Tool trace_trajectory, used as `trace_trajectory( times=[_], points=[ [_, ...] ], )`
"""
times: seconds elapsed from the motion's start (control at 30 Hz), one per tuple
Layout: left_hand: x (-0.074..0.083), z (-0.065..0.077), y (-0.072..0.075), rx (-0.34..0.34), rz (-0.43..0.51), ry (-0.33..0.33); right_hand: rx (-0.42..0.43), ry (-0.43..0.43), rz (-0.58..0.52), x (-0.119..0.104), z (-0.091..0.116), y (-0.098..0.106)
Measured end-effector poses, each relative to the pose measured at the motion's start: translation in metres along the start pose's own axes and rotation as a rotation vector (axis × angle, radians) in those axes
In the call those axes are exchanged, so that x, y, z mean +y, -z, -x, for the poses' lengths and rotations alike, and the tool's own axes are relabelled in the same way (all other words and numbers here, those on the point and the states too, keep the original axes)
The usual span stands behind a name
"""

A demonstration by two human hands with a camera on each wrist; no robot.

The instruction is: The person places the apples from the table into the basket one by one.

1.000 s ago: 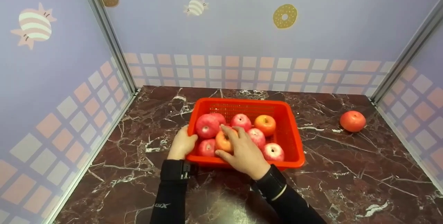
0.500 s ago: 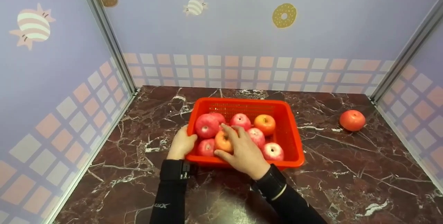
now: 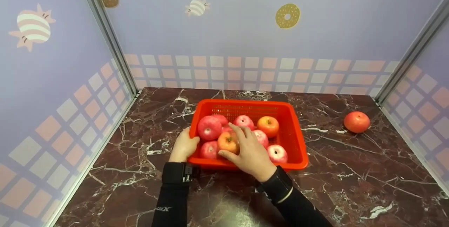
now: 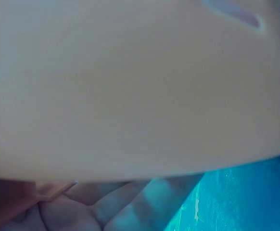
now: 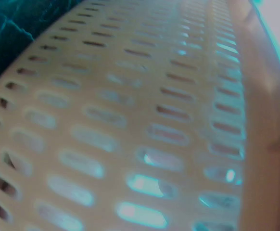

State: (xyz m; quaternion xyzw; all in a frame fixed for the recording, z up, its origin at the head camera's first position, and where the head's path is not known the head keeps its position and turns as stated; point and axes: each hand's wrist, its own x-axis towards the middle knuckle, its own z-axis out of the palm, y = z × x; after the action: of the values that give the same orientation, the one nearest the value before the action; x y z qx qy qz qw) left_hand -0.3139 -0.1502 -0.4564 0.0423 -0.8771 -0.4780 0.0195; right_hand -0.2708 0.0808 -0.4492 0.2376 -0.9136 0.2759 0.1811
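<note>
A red plastic basket (image 3: 245, 104) holds several pink-red and orange-red apples. My left hand (image 3: 185, 145) grips its left rim, with the thumb inside. In the left wrist view, left-hand fingers (image 4: 130, 207) show beneath the basket wall (image 4: 130, 96). My right hand (image 3: 252, 155) is over the front of the basket, its spread fingers and thumb loosely around the right side of an orange-red apple (image 3: 227, 143). Whether the fingertips touch that apple cannot be told. Parts of the apples behind this hand are hidden. The right wrist view shows only the slotted basket wall (image 5: 96, 115) up close.
A single red apple (image 3: 356, 122) lies on the dark marbled tabletop (image 3: 350, 171), to the right of the basket. Patterned lilac panels (image 3: 238, 27) enclose the back and both sides, joined by metal corner posts (image 3: 115, 44).
My right hand's fingers have loosened and shifted slightly right, so more of the orange-red apple, with its stem, shows. The left hand and the basket stay in place.
</note>
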Motion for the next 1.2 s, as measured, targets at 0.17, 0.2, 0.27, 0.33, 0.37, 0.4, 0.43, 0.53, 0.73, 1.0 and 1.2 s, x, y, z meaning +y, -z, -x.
trace_trajectory(
  times=[0.17, 0.2, 0.27, 0.33, 0.37, 0.4, 0.43, 0.53, 0.73, 1.0, 1.2],
  points=[
    [0.0, 0.0, -0.001, -0.002, 0.007, 0.002, 0.0, -0.024, -0.021, 0.0, 0.0, 0.012],
    [-0.001, 0.0, -0.001, -0.001, 0.006, -0.001, 0.006, -0.023, -0.019, 0.0, 0.0, 0.014],
    [-0.001, -0.001, 0.0, 0.001, 0.004, -0.005, 0.024, -0.018, -0.016, -0.001, 0.0, 0.018],
    [-0.001, -0.001, -0.001, 0.003, 0.0, -0.007, 0.044, -0.011, -0.023, -0.001, 0.0, 0.023],
    [-0.001, 0.0, 0.0, 0.004, 0.0, -0.008, 0.057, -0.007, -0.025, -0.001, 0.0, 0.025],
    [-0.001, 0.0, 0.0, 0.004, -0.002, -0.008, 0.065, -0.006, -0.032, -0.001, 0.0, 0.027],
    [-0.001, 0.0, 0.0, 0.005, -0.003, -0.01, 0.074, -0.007, -0.036, -0.001, 0.0, 0.03],
    [-0.001, 0.0, 0.0, 0.005, -0.001, -0.013, 0.078, -0.03, -0.048, 0.0, 0.0, 0.039],
    [0.0, 0.0, -0.001, 0.0, 0.003, -0.02, 0.078, -0.104, -0.084, 0.003, 0.0, 0.057],
    [0.002, 0.001, 0.0, -0.001, 0.01, -0.01, 0.138, -0.136, -0.152, 0.012, 0.001, 0.078],
    [0.001, 0.001, 0.0, 0.001, 0.01, -0.011, 0.22, -0.135, -0.161, 0.024, 0.002, 0.093]
  ],
)
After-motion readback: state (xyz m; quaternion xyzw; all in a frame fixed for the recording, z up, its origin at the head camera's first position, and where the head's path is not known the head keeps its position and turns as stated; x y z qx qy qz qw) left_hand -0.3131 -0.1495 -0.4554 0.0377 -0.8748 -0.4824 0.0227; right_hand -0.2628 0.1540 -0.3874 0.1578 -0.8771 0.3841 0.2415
